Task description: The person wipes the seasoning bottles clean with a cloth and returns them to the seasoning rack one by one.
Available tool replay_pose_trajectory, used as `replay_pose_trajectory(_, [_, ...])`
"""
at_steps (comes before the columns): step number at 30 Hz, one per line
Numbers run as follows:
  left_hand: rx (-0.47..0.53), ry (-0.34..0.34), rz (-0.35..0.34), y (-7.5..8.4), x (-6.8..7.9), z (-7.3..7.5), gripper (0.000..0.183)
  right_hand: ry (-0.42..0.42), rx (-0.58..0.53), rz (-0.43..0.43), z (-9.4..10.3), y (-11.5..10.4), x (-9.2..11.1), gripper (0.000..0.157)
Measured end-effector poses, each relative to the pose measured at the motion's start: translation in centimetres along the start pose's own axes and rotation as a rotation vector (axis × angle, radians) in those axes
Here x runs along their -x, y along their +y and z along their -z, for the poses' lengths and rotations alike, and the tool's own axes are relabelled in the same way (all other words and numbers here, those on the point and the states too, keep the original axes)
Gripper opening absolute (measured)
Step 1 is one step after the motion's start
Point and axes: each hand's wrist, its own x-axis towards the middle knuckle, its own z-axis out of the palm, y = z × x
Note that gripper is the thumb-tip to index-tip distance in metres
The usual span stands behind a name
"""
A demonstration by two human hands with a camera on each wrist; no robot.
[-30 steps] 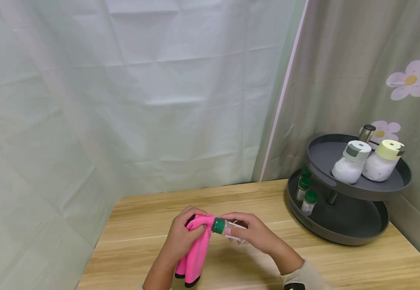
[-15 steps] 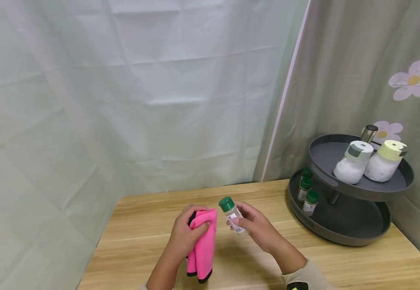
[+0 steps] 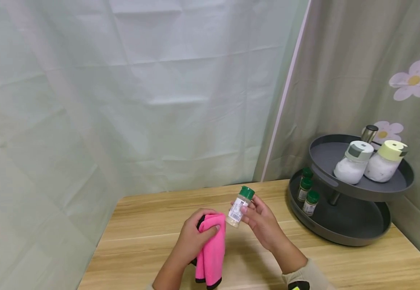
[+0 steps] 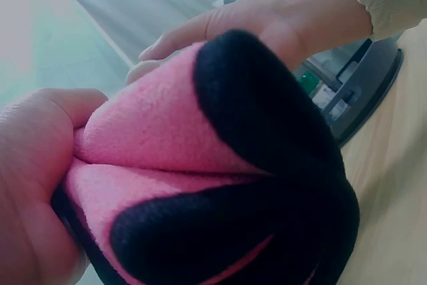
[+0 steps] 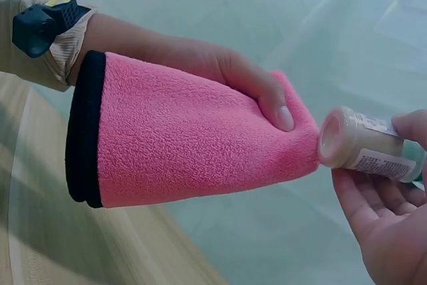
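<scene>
My left hand (image 3: 195, 235) grips a folded pink cloth (image 3: 212, 249) with black edging, its thumb pressed over the front. My right hand (image 3: 262, 225) holds a small spice bottle (image 3: 238, 210) by its side, between thumb and fingers. The bottle has a green cap, a white label and pale contents, and leans with its cap up and to the right. In the right wrist view the bottle's base (image 5: 330, 139) is right at the cloth's upper end (image 5: 303, 141); they appear to touch. In the left wrist view the cloth (image 4: 153, 121) hides the bottle.
A dark two-tier turntable rack (image 3: 344, 237) stands on the wooden table (image 3: 148, 225) at the right. Several green-capped bottles (image 3: 309, 202) sit on its lower tier. Its upper tier carries a white-capped jar (image 3: 351, 167) and a yellow-capped jar (image 3: 380, 165). Curtains (image 3: 181, 100) hang behind.
The bottle has swung from cap toward the cloth to cap upward, its base now at the cloth. My left hand and the cloth have shifted slightly right.
</scene>
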Motion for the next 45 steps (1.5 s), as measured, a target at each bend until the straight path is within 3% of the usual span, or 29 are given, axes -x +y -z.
replay_pose_trajectory(12, [0.023, -0.003, 0.016, -0.2, 0.1, -0.7, 0.032, 0.135, -0.051, -0.008, -0.6, 0.3, 0.0, 0.042])
replay_pose_trajectory(20, [-0.024, -0.006, -0.009, -0.4, 0.0, -1.2, 0.029, 0.103, -0.049, 0.011, -0.6, 0.9, -0.3, 0.031])
replay_pose_trajectory(25, [-0.032, -0.021, -0.041, -0.4, 0.2, -1.4, 0.027, 0.133, -0.032, -0.013, -0.3, 1.4, -0.5, 0.033])
replay_pose_trajectory(39, [0.022, 0.082, 0.024, -0.4, -0.2, -0.8, 0.032, 0.153, -0.054, -0.076, -0.2, 1.8, -0.4, 0.035])
replay_pose_trajectory(45, [0.027, 0.057, 0.046, -0.7, -0.2, -0.9, 0.034, 0.118, -0.073, -0.051, -0.4, 1.4, -0.3, 0.033])
